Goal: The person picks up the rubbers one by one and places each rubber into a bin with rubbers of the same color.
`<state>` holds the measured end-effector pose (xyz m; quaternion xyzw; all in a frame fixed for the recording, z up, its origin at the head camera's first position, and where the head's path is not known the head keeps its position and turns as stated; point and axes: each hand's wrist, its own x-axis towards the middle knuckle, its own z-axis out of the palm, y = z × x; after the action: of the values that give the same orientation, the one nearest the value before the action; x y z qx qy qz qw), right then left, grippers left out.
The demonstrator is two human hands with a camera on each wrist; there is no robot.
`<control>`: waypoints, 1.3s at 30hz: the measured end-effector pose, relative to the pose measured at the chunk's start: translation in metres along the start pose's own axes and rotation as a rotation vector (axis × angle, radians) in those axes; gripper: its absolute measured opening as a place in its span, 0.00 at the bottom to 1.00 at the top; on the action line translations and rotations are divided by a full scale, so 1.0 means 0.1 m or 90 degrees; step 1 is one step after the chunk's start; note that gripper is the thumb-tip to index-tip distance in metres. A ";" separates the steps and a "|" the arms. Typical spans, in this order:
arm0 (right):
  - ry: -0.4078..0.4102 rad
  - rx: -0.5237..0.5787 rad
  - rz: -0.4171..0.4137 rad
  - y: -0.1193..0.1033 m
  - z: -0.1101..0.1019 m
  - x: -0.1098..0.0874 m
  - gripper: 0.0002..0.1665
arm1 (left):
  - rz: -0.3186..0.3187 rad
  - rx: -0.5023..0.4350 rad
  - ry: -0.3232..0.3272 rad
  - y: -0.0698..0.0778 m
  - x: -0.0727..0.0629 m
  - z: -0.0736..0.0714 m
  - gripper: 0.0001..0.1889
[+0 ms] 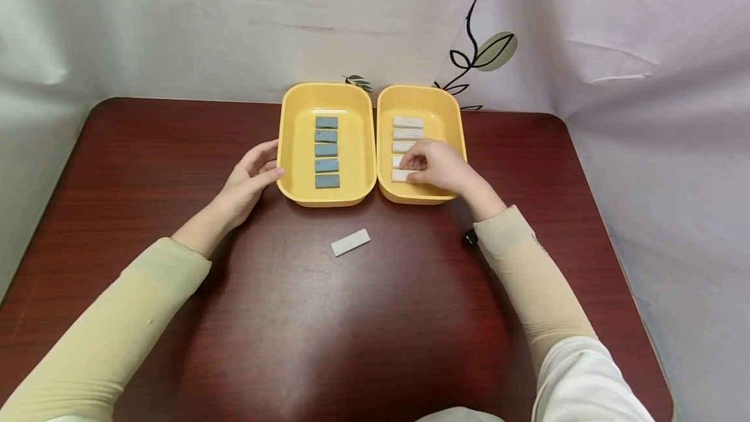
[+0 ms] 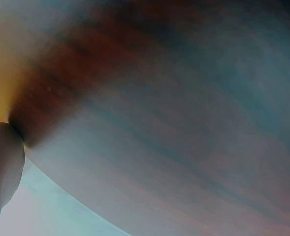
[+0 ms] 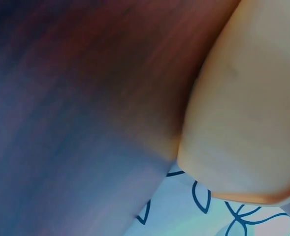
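My left hand (image 1: 243, 181) holds the left side of a yellow tray (image 1: 297, 187), thumb at the rim and fingers against the outer wall. Several blue-grey rectangular tiles (image 1: 326, 150) lie in a column inside it. My right hand (image 1: 439, 165) reaches into a second yellow tray (image 1: 451, 106) close beside the first. Its thumb and curled index finger are at the nearest white tile (image 1: 401, 176), seemingly pinching it; the hand covers part of the contact. More white tiles (image 1: 407, 122) lie above it in a column.
A single pale grey tile (image 1: 350, 242) lies at a slant on the dark red wooden table (image 1: 328, 318), in front of the trays. A white curtain (image 1: 246, 38) with leaf patterns hangs behind the table's back edge. A small black object (image 1: 471, 237) shows by the right cuff.
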<state>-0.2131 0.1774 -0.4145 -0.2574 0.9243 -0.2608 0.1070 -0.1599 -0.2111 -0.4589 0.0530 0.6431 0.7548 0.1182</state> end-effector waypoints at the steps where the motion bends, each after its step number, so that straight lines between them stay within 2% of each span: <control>1: 0.003 0.005 0.003 -0.01 -0.01 0.00 0.12 | 0.000 0.000 0.000 0.00 0.00 0.00 0.27; 5: 0.018 0.020 0.001 -0.05 -0.05 -0.03 0.14 | -0.001 0.001 -0.001 0.00 0.00 0.00 0.28; 14: 0.060 0.037 -0.055 -0.23 -0.16 -0.12 0.11 | 0.000 0.000 0.000 0.00 -0.01 0.00 0.29; 21: 0.074 0.036 -0.126 -0.47 -0.18 -0.22 0.10 | 0.001 0.002 -0.002 0.01 0.00 0.00 0.28; 29: 0.045 0.025 -0.182 -0.70 -0.08 -0.30 0.08 | 0.000 -0.003 0.003 0.00 0.00 0.01 0.28; 39: 0.009 0.008 -0.229 -0.84 0.15 -0.37 0.09 | -0.002 0.006 0.001 0.01 0.00 0.00 0.29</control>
<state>-0.1411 0.1288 -0.3798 -0.4160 0.8625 -0.2833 0.0534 -0.1597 -0.2113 -0.4582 0.0519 0.6467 0.7516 0.1187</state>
